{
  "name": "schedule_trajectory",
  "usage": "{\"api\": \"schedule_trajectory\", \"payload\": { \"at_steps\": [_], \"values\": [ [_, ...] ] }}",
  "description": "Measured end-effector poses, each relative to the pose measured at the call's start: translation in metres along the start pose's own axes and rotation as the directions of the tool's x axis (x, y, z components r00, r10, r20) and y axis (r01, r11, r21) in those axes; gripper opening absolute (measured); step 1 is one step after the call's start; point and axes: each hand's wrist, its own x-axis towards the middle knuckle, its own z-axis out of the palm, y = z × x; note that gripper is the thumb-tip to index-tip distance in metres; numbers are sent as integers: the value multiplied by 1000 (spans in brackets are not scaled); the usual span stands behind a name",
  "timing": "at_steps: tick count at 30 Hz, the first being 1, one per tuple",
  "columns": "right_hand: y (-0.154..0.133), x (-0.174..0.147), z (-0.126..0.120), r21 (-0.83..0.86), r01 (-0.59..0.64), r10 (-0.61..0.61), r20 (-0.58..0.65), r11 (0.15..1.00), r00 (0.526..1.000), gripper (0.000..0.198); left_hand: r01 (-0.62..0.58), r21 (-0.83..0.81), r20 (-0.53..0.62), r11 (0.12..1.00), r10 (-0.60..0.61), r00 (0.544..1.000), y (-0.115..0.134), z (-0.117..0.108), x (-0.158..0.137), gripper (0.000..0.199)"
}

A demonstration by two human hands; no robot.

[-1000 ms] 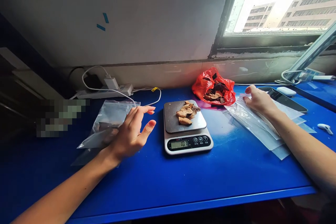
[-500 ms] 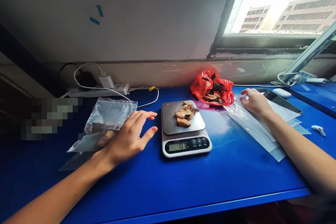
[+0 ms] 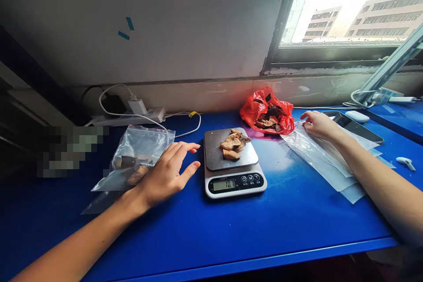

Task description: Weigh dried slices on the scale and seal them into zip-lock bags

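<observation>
A kitchen scale (image 3: 236, 187) stands in the middle with several dried brown slices (image 3: 231, 143) on its steel plate; the display seems to read 10.1. My left hand (image 3: 170, 169) hovers left of the scale, fingers stretched, holding nothing. Behind that wrist lies a clear zip bag (image 3: 145, 139) with a few dried pieces (image 3: 137, 175) inside, partly covered by my forearm. On the right, my right hand (image 3: 319, 125) is at the top edge of a fanned stack of clear plastic bags (image 3: 325, 165), its thumb and bent fingers pinching there.
A red plastic bag (image 3: 246, 110) full of dried slices (image 3: 269, 119) sits open behind the scale. A dark phone (image 3: 363, 128), a white earbud case (image 3: 357, 116) and an earbud (image 3: 406, 163) lie at the right. A power strip (image 3: 153, 115) with cables runs along the wall.
The view has shifted slightly. Both hands keep nearly the same places and poses, and the slices on the scale have not moved.
</observation>
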Motion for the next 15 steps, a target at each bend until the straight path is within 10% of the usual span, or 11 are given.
{"api": "schedule_trajectory", "payload": {
  "at_steps": [15],
  "values": [
    [10,3,11,44,-26,29,-63,999,998,32,-17,-11,28,1000,18,999,1,-2,0,26]
  ]
}}
